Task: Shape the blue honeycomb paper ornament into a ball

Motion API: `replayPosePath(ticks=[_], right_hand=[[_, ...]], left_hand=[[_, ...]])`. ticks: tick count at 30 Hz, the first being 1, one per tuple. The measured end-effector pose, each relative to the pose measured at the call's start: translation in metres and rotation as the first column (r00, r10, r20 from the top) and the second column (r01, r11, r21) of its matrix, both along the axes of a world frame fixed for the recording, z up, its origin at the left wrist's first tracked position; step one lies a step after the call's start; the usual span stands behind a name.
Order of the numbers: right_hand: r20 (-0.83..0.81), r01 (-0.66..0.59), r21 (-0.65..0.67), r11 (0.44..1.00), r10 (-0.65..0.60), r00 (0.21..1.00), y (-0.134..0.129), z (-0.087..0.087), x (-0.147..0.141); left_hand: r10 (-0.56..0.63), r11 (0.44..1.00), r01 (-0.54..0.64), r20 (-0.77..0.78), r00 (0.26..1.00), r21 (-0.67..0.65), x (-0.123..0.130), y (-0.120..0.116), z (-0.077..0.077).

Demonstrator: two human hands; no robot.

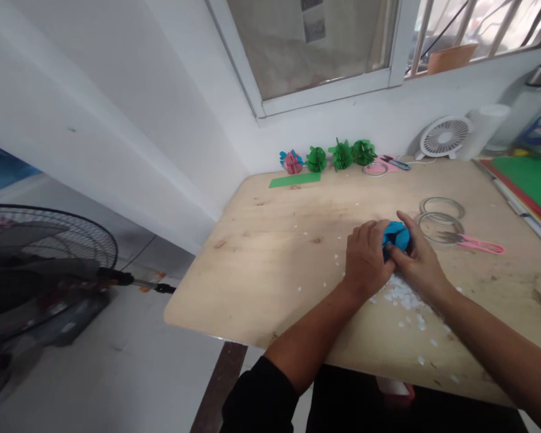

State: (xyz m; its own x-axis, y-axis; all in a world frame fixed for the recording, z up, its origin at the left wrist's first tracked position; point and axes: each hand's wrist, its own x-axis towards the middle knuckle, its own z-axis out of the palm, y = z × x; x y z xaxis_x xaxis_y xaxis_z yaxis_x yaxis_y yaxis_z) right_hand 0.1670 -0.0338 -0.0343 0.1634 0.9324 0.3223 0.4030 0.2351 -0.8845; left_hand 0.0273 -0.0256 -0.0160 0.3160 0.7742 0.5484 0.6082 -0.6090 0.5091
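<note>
Between my two hands is a blue folded paper piece [397, 236], held just above the wooden table. My left hand [365, 255] wraps its fingers around the near left side. My right hand [418, 260] grips it from the right, with the thumb pressed at its front and the index finger behind. Both hands partly cover the paper, so its full shape is hidden. Small white paper scraps [401, 294] lie below and around my hands. Pink-handled thread snips [480, 243] and two wire rings [442, 218] rest to the right.
Along the wall stand a pink-and-blue paper ornament [292, 161] and several green ones [341, 155], behind a green paper strip [294, 180]. Blue snips [395, 162], a small white fan [445, 137] and stacked coloured paper [529, 180] lie further right. A floor fan [40, 270] stands left.
</note>
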Motion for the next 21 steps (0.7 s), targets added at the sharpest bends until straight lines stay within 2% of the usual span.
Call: replayPosePath(ticks=[5, 13, 21], right_hand=[[0.017, 0.047, 0.0, 0.999, -0.047, 0.999, -0.0004, 0.002, -0.0023], [-0.06, 0.036, -0.052, 0.998, -0.039, 0.997, -0.0018, 0.0045, -0.0064], [-0.078, 0.059, -0.098, 0.993, -0.067, 0.995, -0.0016, 0.0051, -0.0069]], left_hand=[[0.008, 1.0, -0.008, -0.001, 1.0, 0.011, 0.0013, 0.0, -0.0002], [-0.003, 1.0, 0.003, 0.014, 1.0, 0.011, 0.0023, 0.0012, -0.0034], [0.007, 1.0, -0.005, -0.061, 0.998, 0.018, 0.0046, -0.0025, -0.004]])
